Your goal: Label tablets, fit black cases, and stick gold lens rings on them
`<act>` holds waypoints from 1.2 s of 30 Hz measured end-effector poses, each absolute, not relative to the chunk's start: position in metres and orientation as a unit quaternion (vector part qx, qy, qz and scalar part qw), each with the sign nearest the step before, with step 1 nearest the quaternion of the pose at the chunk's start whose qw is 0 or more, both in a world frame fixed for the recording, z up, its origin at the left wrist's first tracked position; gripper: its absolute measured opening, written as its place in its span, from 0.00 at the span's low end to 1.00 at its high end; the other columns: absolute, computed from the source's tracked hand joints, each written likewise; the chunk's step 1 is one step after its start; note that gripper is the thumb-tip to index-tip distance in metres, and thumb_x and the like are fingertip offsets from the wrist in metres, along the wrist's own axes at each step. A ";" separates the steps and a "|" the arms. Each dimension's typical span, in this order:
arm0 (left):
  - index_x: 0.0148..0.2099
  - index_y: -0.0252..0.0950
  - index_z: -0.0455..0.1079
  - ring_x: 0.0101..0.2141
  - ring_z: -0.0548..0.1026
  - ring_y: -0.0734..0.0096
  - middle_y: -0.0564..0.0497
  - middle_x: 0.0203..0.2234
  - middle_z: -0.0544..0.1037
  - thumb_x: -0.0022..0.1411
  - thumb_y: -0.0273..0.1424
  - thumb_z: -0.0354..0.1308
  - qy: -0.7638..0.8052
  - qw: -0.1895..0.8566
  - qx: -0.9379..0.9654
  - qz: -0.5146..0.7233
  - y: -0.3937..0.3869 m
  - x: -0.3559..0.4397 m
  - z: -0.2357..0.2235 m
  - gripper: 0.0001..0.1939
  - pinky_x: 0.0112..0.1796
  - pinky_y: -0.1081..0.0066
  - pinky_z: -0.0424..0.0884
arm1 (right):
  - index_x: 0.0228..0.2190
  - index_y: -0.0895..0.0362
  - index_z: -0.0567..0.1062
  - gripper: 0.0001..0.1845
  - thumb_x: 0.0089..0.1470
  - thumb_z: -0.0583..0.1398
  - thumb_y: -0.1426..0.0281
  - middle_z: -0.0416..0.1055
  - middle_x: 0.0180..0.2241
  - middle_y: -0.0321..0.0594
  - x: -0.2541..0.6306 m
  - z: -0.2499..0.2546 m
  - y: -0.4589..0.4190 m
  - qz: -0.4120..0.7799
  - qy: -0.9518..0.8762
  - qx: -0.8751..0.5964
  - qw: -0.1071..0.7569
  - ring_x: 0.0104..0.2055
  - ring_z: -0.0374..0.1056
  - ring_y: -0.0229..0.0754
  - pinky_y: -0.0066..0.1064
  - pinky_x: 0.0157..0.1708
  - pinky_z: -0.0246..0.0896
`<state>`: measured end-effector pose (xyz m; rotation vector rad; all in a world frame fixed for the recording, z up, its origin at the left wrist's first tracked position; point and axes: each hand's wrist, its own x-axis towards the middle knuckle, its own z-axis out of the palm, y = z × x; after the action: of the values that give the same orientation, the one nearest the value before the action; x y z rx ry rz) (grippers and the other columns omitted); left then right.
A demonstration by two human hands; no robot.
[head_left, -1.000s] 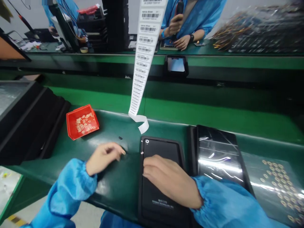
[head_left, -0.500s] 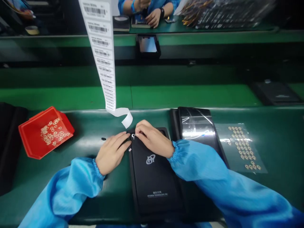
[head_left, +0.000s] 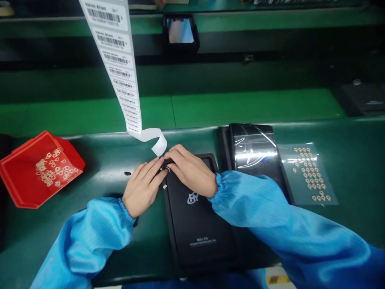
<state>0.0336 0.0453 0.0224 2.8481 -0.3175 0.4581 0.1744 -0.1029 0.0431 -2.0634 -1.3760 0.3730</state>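
A black tablet [head_left: 207, 220], back side up with a pale logo and small print, lies in front of me in a dark tray-like holder [head_left: 213, 159]. My left hand [head_left: 142, 188] reaches in from the left, its fingers stretched out and their tips at the tablet's upper left corner. At that same corner, my right hand [head_left: 192, 170] has its thumb and fingers pinched together. Whatever they may hold is too small or hidden to make out. The fingertips of both hands nearly meet over the camera spot, mostly covering it. A tiny pinkish piece [head_left: 165, 186] sits on the holder's left edge.
A red bin [head_left: 18, 176] of small ring-shaped pieces stands at left. A strip of barcode labels [head_left: 120, 80] hangs ahead, its tail curling onto the bench. Right of the tablet lie a film-covered black panel [head_left: 255, 148] and a clear sheet [head_left: 326, 188] bearing rows of rings.
My view has tipped downward. The right fingertips have shifted slightly left and closer to my left fingers, and the white ring mark at the tablet's corner is now mostly covered.
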 end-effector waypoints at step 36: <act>0.59 0.34 0.67 0.51 0.72 0.48 0.42 0.51 0.75 0.50 0.43 0.72 0.443 0.797 0.410 -0.028 -0.106 -0.044 0.077 0.37 0.53 0.56 0.70 | 0.68 0.53 0.46 0.40 0.62 0.58 0.62 0.42 0.68 0.47 0.087 0.060 -0.306 0.072 -0.356 -0.802 0.474 0.68 0.46 0.51 0.41 0.59 0.59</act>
<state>-0.0436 -0.1057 0.0769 0.8797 0.9516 -0.0604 0.0868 -0.3056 0.0605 -1.9625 -0.8718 0.1758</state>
